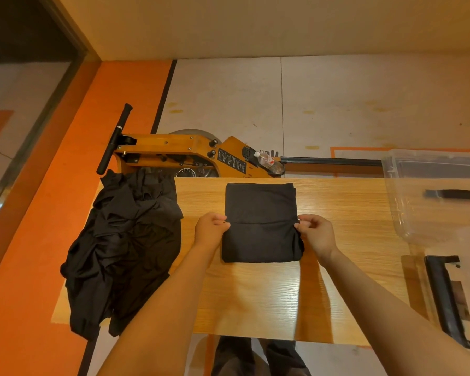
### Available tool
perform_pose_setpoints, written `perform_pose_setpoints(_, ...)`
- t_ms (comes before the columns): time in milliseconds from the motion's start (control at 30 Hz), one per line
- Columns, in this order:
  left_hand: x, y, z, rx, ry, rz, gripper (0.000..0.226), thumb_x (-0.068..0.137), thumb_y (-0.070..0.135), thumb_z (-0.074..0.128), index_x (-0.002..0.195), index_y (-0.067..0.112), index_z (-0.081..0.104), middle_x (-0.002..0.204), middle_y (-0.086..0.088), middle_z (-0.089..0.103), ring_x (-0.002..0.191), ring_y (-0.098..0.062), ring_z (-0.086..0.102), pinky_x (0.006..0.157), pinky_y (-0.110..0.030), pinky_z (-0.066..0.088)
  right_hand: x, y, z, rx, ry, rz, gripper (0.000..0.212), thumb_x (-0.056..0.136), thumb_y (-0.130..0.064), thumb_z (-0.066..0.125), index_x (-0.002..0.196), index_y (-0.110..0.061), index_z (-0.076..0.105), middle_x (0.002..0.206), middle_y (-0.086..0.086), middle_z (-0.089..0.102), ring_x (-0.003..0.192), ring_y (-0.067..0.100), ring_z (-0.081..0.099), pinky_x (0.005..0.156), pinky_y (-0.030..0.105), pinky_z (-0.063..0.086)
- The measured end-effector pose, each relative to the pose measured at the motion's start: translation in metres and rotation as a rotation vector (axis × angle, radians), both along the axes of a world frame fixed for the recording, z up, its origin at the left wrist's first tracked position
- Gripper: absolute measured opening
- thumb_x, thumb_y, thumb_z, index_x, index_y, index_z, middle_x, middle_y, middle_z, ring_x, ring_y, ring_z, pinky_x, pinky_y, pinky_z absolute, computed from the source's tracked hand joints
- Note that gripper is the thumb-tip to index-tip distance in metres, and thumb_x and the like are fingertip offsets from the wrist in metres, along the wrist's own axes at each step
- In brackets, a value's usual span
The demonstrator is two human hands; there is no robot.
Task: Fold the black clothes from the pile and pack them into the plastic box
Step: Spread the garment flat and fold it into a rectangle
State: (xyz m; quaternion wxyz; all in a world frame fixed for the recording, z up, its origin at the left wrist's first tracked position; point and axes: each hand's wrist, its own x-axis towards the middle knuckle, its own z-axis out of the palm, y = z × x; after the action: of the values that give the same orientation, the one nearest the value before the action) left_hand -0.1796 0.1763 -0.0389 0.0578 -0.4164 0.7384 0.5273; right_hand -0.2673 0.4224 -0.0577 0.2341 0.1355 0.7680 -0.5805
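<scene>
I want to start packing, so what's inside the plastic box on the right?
Through the clear plastic box, only the wooden table shows; no folded clothes. A dark strip appears there, inside or on it, unclear. The box's right part is out of frame.

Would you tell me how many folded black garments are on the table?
1: the folded garment mid-table, pinched by left hand and right hand. The pile may hide more.

A person's left hand (pixel 211 228) and right hand (pixel 315 232) pinch opposite edges of a folded black cloth rectangle (pixel 260 222) on a glossy wooden table (pixel 345 226).
</scene>
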Motion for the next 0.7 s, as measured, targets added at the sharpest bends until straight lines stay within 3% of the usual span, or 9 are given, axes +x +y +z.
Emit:
perform_pose_setpoints(167,0.000,0.001,-0.014,0.043,-0.052,0.024,0.021,0.088,0.008,0.065,0.106,0.016,0.061,0.105,-0.003,0.062,0.105,-0.021,0.058,0.095,-0.039,0.049,0.001,0.003,-0.015,0.093,-0.011,0.046,0.038,0.085,-0.017,0.075,0.119,-0.007,0.060,0.110,0.011,0.066,0.101,0.028,0.064,0.089,0.045,0.056)
perform_pose_setpoints(300,0.012,0.008,-0.016,0.060,-0.030,0.056,0.041,0.089,0.012,0.065,0.128,0.013,0.052,0.114,-0.004,0.059,0.109,-0.020,0.056,0.094,-0.035,0.048,0.010,0.006,-0.007,0.151,0.029,0.127,0.064,0.080,-0.024,0.081,0.133,-0.009,0.050,0.116,0.008,0.063,0.101,0.023,0.063,0.089,0.040,0.055)
perform_pose_setpoints(400,0.028,0.020,-0.017,0.042,-0.004,0.063,0.047,0.091,0.016,0.065,0.134,0.013,0.047,0.115,-0.003,0.059,0.108,-0.017,0.055,0.086,-0.028,0.045,0.026,0.012,0.002,0.193,0.077,0.192,0.077,0.078,-0.025,0.082,0.142,-0.013,0.041,0.116,0.003,0.061,0.099,0.017,0.061,0.082,0.027,0.051)
perform_pose_setpoints(500,0.044,0.031,-0.018,0.022,-0.011,0.105,0.051,0.090,0.020,0.066,0.136,0.015,0.045,0.111,-0.002,0.060,0.097,-0.012,0.055,0.077,-0.022,0.043,0.046,0.018,0.005,0.277,0.113,0.214,0.084,0.075,-0.031,0.084,0.144,-0.015,0.039,0.123,0.002,0.059,0.106,0.019,0.061,0.087,0.032,0.052)
perform_pose_setpoints(600,0.059,0.040,-0.018,0.003,-0.004,0.153,0.055,0.089,0.019,0.067,0.138,0.015,0.043,0.107,-0.004,0.060,0.091,-0.010,0.056,0.069,-0.017,0.042,0.064,0.021,0.006,0.351,0.119,0.206,0.074,0.075,-0.031,0.084,0.136,-0.016,0.045,0.104,-0.002,0.064,0.089,0.013,0.063,0.075,0.026,0.050)
perform_pose_setpoints(700,0.070,0.045,-0.018,-0.022,0.008,0.172,0.056,0.087,0.014,0.069,0.137,0.015,0.044,0.097,0.000,0.060,0.083,-0.007,0.057,0.071,-0.018,0.045,0.074,0.021,0.008,0.333,0.120,0.172,0.061,0.079,-0.024,0.081,0.130,-0.018,0.048,0.084,-0.002,0.062,0.075,0.012,0.063,0.066,0.021,0.047)
